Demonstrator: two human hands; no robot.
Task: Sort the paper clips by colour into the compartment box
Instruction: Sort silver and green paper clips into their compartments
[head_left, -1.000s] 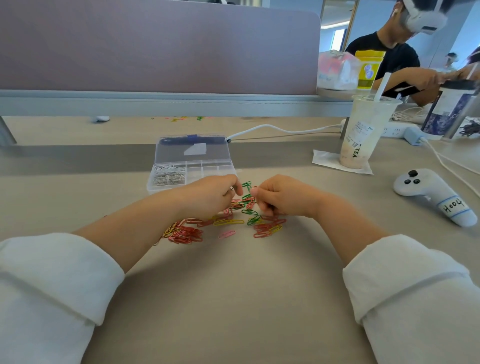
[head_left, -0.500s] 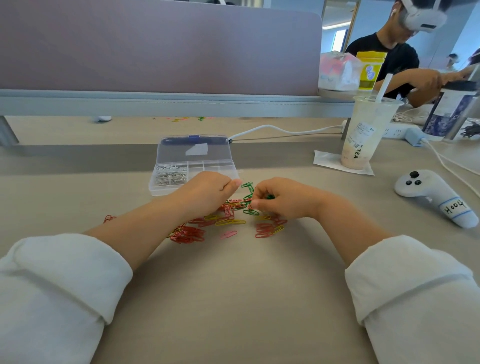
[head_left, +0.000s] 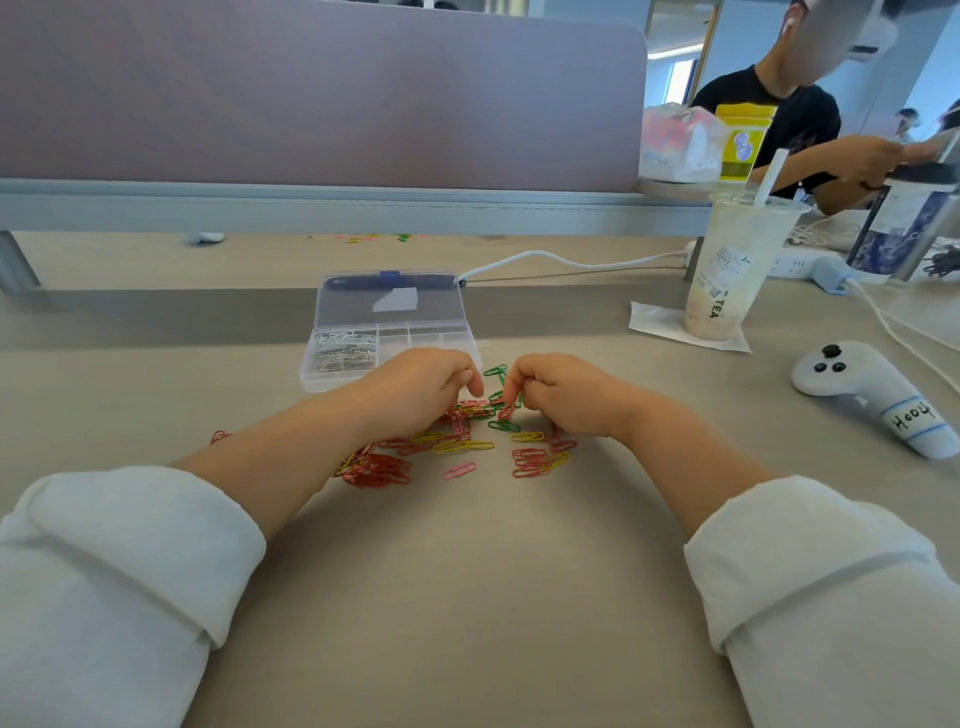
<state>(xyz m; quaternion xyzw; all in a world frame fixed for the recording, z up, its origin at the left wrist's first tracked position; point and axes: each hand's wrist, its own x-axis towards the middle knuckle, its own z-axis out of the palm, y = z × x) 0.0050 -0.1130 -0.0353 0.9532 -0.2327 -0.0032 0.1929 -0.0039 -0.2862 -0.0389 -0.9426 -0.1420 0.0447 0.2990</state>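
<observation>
A loose pile of red, yellow, green and pink paper clips (head_left: 457, 444) lies on the beige desk in front of me. Behind it stands the clear compartment box (head_left: 470, 349) with its lid up; its left compartments hold silver and white clips (head_left: 340, 353). My left hand (head_left: 421, 387) is curled, fingertips down on the pile's far edge; its palm is hidden. My right hand (head_left: 563, 392) is curled too, pinching a green paper clip (head_left: 514, 400) at its fingertips. A pair of green clips (head_left: 495, 371) lies between the hands and the box.
A plastic tea cup (head_left: 727, 280) with a straw stands on a napkin at the right. A white controller (head_left: 872, 395) lies further right. A white cable (head_left: 561, 258) runs behind the box. A partition wall (head_left: 322, 104) closes the back; another person sits beyond it.
Both hands have lowered slightly onto the far edge of the pile, fingertips turned down. The right hand still pinches green clips. The box has not moved.
</observation>
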